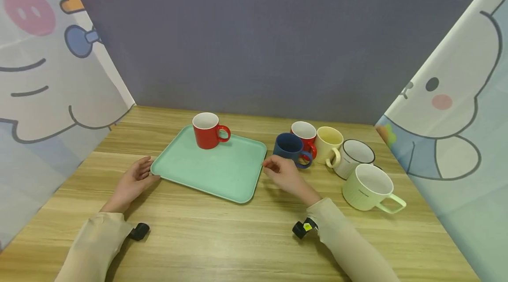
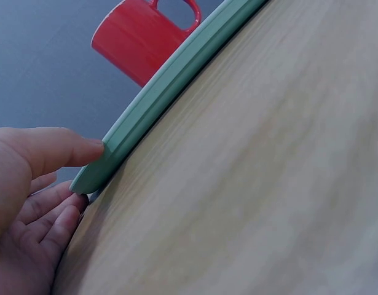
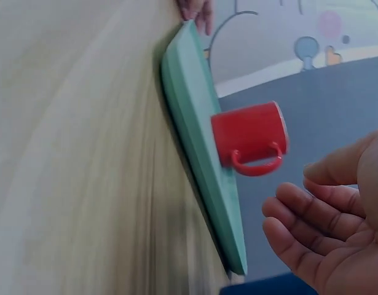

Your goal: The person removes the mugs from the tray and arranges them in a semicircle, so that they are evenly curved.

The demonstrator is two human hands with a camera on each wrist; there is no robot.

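Note:
A mint-green tray lies on the wooden table, with a red mug upright near its back edge. At the tray's front left corner, my left hand grips the edge. The left wrist view shows its thumb on the rim and its fingertips behind and under the corner. My right hand is near the tray's right edge, in front of a blue mug. In the right wrist view its fingers are loosely bent, thumb apart, holding nothing.
Beyond the right hand, mugs stand close together: another red mug, a yellow one and a white one with a dark rim. A pale green mug stands nearer the front. A grey panel closes off the back.

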